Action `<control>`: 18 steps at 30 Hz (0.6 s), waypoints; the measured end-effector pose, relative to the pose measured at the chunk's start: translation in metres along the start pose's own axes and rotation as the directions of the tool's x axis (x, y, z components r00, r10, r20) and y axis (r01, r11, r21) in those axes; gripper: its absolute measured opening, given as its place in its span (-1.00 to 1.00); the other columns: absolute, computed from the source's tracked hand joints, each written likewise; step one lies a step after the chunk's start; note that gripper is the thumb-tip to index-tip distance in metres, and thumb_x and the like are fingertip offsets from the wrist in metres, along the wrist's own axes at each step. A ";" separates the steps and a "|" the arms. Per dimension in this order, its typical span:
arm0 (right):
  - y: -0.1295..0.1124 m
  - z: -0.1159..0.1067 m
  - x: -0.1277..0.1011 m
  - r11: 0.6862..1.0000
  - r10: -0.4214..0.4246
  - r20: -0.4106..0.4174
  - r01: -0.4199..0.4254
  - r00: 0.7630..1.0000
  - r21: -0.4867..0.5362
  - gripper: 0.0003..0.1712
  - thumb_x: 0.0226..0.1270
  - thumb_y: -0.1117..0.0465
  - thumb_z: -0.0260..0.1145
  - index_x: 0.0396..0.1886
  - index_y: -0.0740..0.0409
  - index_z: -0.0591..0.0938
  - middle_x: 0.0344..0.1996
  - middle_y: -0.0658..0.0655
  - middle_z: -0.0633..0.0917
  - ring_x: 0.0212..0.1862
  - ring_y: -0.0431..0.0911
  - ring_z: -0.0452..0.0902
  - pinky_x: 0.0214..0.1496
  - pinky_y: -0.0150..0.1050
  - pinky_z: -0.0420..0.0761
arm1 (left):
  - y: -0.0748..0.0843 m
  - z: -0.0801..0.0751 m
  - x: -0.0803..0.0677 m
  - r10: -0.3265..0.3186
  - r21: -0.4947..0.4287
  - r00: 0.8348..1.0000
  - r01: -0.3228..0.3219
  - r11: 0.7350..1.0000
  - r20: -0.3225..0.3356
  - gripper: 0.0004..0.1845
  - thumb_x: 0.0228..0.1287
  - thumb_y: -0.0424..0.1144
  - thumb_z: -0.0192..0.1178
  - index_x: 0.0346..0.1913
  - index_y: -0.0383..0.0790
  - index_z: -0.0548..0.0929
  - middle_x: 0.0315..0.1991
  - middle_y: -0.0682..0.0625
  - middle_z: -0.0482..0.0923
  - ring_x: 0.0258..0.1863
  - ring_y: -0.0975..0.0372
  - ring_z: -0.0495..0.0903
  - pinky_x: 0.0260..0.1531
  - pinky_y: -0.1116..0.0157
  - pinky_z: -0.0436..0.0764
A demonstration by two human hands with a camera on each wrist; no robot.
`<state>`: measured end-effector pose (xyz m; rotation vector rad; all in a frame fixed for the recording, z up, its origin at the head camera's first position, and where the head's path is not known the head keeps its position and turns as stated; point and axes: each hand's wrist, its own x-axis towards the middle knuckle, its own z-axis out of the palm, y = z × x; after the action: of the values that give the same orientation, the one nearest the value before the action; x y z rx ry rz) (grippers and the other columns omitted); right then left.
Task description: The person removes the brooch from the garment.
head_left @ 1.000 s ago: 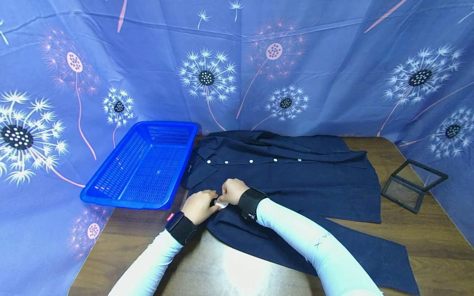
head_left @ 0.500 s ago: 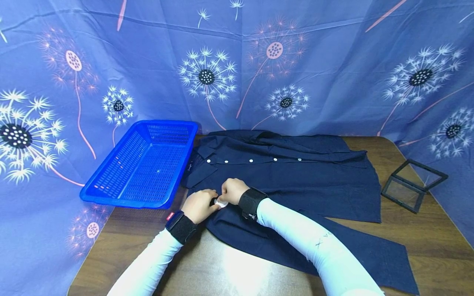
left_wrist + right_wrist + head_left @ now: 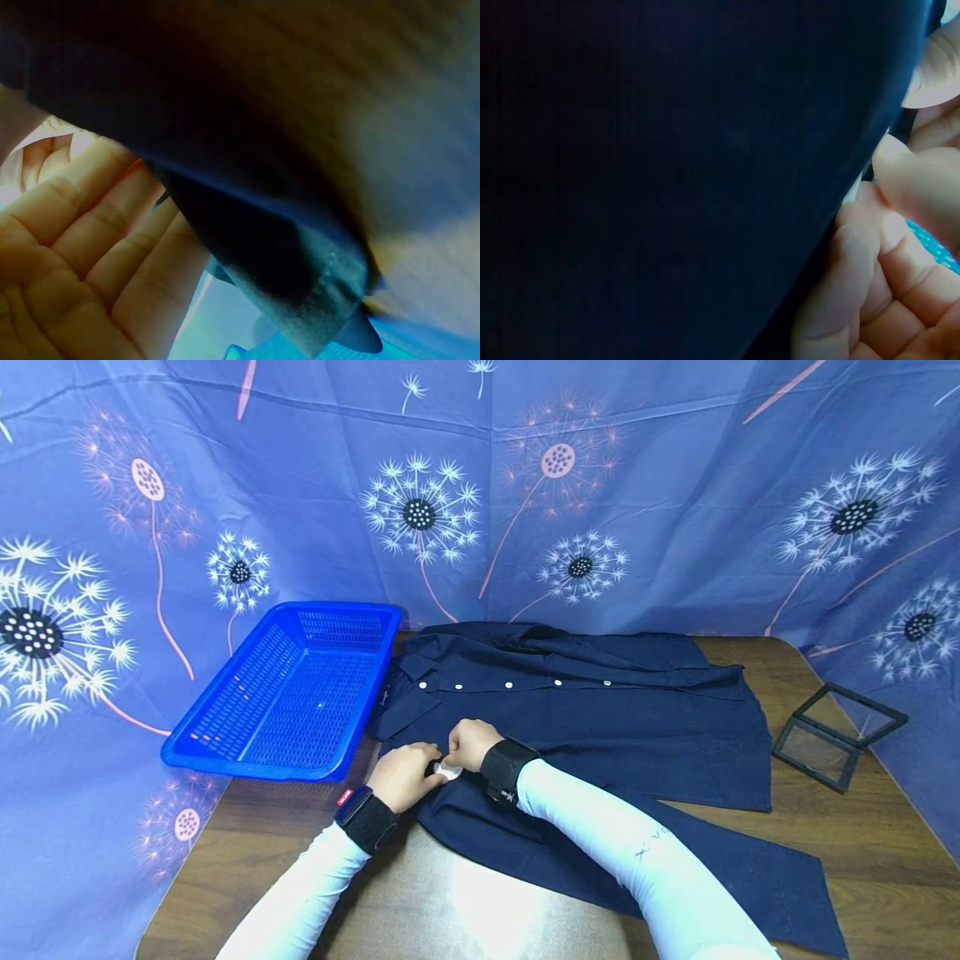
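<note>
A dark navy shirt [image 3: 600,718] with white buttons lies spread flat on the brown table [image 3: 862,852]. Both hands meet at its near left part. My right hand [image 3: 457,758] pinches a small white round piece [image 3: 450,772] against the cloth. My left hand [image 3: 427,767] grips the shirt's fabric right beside it, fingers curled. In the left wrist view the curled fingers [image 3: 82,247] sit under a fold of the shirt [image 3: 247,187]. The right wrist view is filled by the shirt [image 3: 667,180], with that hand's fingers [image 3: 900,247] pinched at its edge.
A blue perforated plastic basket [image 3: 247,768] with nothing in it sits at the table's left, partly over the edge. A small black-framed clear case [image 3: 836,735] lies open at the right. A blue dandelion-print cloth [image 3: 675,510] hangs behind and at both sides.
</note>
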<state>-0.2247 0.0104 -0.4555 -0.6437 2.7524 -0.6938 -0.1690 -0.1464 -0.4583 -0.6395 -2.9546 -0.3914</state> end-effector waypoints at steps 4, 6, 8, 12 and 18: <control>-0.001 -0.001 -0.001 1.000 0.013 0.012 -0.013 1.000 0.018 -0.57 0.04 0.13 0.51 -0.86 -0.01 0.49 -0.82 -0.15 0.43 -0.63 -0.21 0.31 -0.58 -0.41 0.24 | 0.000 0.000 0.000 -0.006 -0.005 1.000 0.006 1.000 0.004 -0.64 0.05 -0.11 0.46 -0.11 -0.24 0.75 -0.03 -0.12 0.72 -0.02 0.07 0.71 -0.04 0.08 0.66; -0.001 -0.001 0.000 0.999 0.019 0.016 -0.019 1.000 0.025 -0.57 0.04 0.13 0.51 -0.86 -0.02 0.49 -0.82 -0.15 0.43 -0.63 -0.21 0.31 -0.58 -0.41 0.24 | 0.000 0.000 0.000 -0.006 -0.006 1.000 0.006 1.000 0.003 -0.64 0.05 -0.11 0.46 -0.11 -0.24 0.75 -0.03 -0.12 0.72 -0.02 0.07 0.71 -0.05 0.08 0.66; -0.001 0.000 0.000 0.999 0.018 0.013 -0.018 1.000 0.028 -0.57 0.04 0.13 0.51 -0.86 -0.02 0.48 -0.82 -0.15 0.43 -0.63 -0.22 0.31 -0.59 -0.41 0.24 | 0.000 0.000 0.000 -0.005 -0.009 1.000 0.005 1.000 0.001 -0.64 0.05 -0.11 0.46 -0.12 -0.24 0.75 -0.03 -0.12 0.73 -0.03 0.06 0.71 -0.05 0.08 0.66; 0.000 0.001 0.000 0.999 0.017 0.007 -0.017 1.000 0.027 -0.58 0.03 0.14 0.52 -0.85 -0.02 0.49 -0.82 -0.15 0.43 -0.63 -0.22 0.32 -0.59 -0.41 0.24 | 0.000 -0.001 0.000 -0.003 -0.009 1.000 0.003 1.000 0.003 -0.64 0.05 -0.11 0.46 -0.12 -0.24 0.75 -0.03 -0.12 0.73 -0.03 0.05 0.71 -0.06 0.08 0.66; 0.001 -0.001 0.001 0.999 0.031 0.024 -0.031 0.999 0.041 -0.60 0.04 0.13 0.52 -0.84 -0.01 0.52 -0.80 -0.16 0.45 -0.62 -0.23 0.32 -0.58 -0.41 0.25 | 0.000 -0.001 0.000 -0.002 -0.006 1.000 0.002 1.000 0.004 -0.63 0.05 -0.10 0.46 -0.11 -0.24 0.75 -0.03 -0.12 0.72 -0.02 0.05 0.71 -0.04 0.08 0.66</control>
<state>-0.2259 0.0111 -0.4551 -0.5954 2.7136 -0.7294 -0.1692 -0.1464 -0.4570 -0.6387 -2.9590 -0.3993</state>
